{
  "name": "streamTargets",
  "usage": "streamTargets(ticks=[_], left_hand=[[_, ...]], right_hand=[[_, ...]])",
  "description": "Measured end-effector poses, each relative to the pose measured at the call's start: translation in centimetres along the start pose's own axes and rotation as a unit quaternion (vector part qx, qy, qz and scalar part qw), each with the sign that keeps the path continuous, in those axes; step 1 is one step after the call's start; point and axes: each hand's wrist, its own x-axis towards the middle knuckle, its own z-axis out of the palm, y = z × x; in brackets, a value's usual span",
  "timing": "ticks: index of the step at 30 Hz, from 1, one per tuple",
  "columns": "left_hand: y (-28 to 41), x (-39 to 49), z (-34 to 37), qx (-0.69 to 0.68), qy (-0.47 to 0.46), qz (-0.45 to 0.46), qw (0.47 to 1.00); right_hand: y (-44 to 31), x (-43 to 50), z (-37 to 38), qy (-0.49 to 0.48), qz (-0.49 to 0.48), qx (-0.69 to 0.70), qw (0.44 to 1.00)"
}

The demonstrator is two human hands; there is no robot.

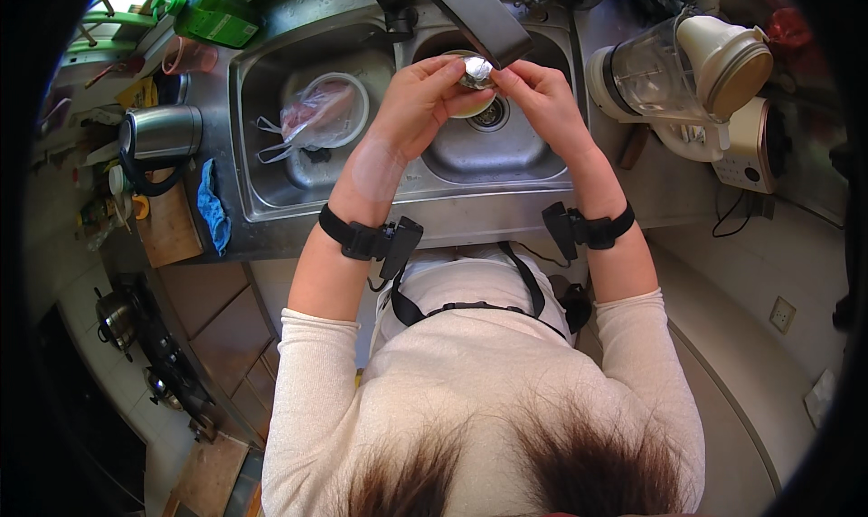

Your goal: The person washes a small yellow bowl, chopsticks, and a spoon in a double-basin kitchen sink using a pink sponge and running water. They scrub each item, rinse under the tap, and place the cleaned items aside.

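Observation:
Over the right sink basin (488, 161), my left hand (424, 93) grips a small round item with shiny silver foil (477, 71) between thumb and fingers. My right hand (539, 97) pinches the item's right edge with thumb and forefinger. Just beneath the hands is a pale round bowl (475, 108), partly hidden by them, beside the drain strainer (491, 115). What the foil covers cannot be told. A wide dark metallic piece (478, 15) hangs down close above the foil.
In the left basin (268, 185), a white round container (359, 110) holds pinkish contents in a clear plastic bag (315, 117). Left stand a steel kettle (166, 130), a green bottle (217, 19) and a blue cloth (214, 208). A blender (651, 76) stands right of the sink.

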Motion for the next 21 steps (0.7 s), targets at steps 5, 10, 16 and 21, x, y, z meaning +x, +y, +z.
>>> streamTargets(ticks=[5, 10, 16, 21], left_hand=[[-0.2, 0.1, 0.0, 0.05, 0.024, 0.048, 0.997], [-0.1, 0.1, 0.3, 0.154, 0.045, 0.111, 0.981], [0.1, -0.6, -0.3, 0.088, -0.002, 0.058, 0.994], [-0.3, -0.5, -1.5, -0.106, -0.122, 0.048, 0.986]], right_hand=[[-1.3, 0.7, 0.9, 0.008, 0.015, -0.059, 0.998], [-1.1, 1.1, 2.5, 0.014, 0.004, 0.003, 1.0], [-0.3, 1.7, 3.8, 0.124, -0.081, -0.21, 0.966], [-1.0, 2.4, 4.6, 0.199, -0.156, -0.358, 0.899]])
